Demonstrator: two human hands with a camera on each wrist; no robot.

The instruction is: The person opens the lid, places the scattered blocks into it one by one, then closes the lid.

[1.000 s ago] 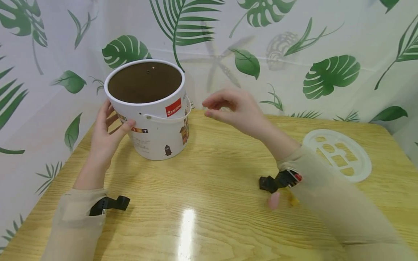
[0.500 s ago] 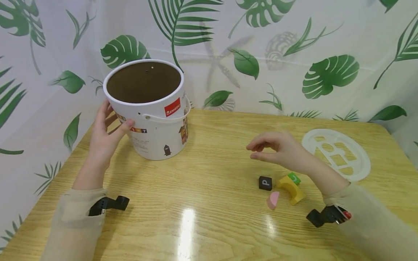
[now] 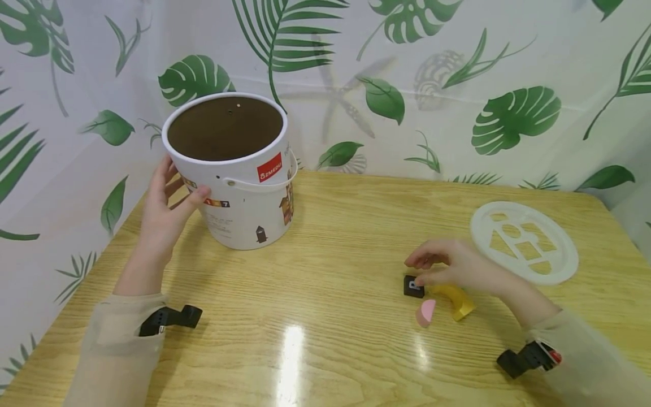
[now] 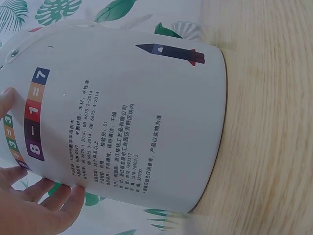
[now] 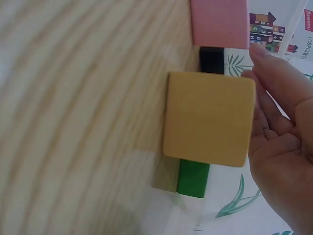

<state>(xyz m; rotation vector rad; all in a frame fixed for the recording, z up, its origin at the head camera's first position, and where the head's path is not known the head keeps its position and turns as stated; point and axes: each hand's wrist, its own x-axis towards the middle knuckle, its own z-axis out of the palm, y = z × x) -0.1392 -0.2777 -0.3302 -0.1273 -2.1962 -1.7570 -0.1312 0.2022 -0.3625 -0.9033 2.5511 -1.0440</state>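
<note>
In the head view a white lidless bucket (image 3: 249, 212) with a thin handle and printed pictures stands at the back left. My left hand (image 3: 164, 220) holds its left side, thumb on the front and fingers spread round the wall. Toward the right, my right hand (image 3: 460, 264) hovers low over several toy blocks, fingers loosely bent. Its thumb overlaps the black lettered block (image 3: 409, 289). Beside that lie a yellow arch block (image 3: 461, 307) and a pink half-round block (image 3: 426, 312). A green block (image 5: 193, 178), hidden under the hand in the head view, shows in the right wrist view.
A whitish round plate with shaped cutouts (image 3: 567, 260) lies on the wooden table (image 3: 335, 339), behind the right forearm. A leaf-printed cloth (image 3: 315, 113) hangs behind the table and down its left side.
My right hand has come away from beside the bucket, moving right and down to the blocks. The blocks, earlier partly covered by the forearm, came into sight. Left hand and bucket stay put.
</note>
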